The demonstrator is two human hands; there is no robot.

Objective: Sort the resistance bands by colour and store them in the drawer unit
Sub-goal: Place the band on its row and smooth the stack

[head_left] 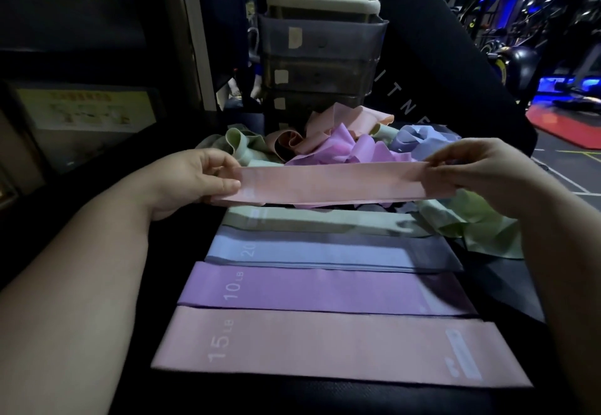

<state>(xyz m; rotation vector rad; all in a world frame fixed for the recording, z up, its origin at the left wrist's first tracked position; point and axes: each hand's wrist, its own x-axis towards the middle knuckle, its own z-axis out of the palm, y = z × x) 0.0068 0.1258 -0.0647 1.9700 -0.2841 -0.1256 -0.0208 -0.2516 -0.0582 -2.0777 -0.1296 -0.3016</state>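
**Fingers.** Left hand (195, 180): thumb and fingers (221, 158) pinch the left end of the held pink band (331, 183). Right hand (481, 170): fingertips pinch the right end in like manner.

**Item held.** The held pink band is drawn flat and level between the two pinches. It is raised off the surface, its span free.

**Step, as judged.** Colour sorting: one pink band is smoothed, ready for its row. The next move calls for bringing it toward the person, across three rows, and laying it edge to edge on the matching pink.

**Sorted rows, flat, side by side, far to near.**
- green row (325, 222), just under the held band
- blue row (325, 253), marked 20
- purple row (318, 291), marked 10 LB
- pink row (325, 346), marked 15 LB, nearest the person

**Unsorted.**
- tangled heap (341, 143) of pink, purple, green and blue bands, beyond the hands
- loose green band (487, 229), under the right wrist

**Storage.** The drawer unit (322, 53) stands behind the heap. No band is visible in it, so storing is judged not begun.
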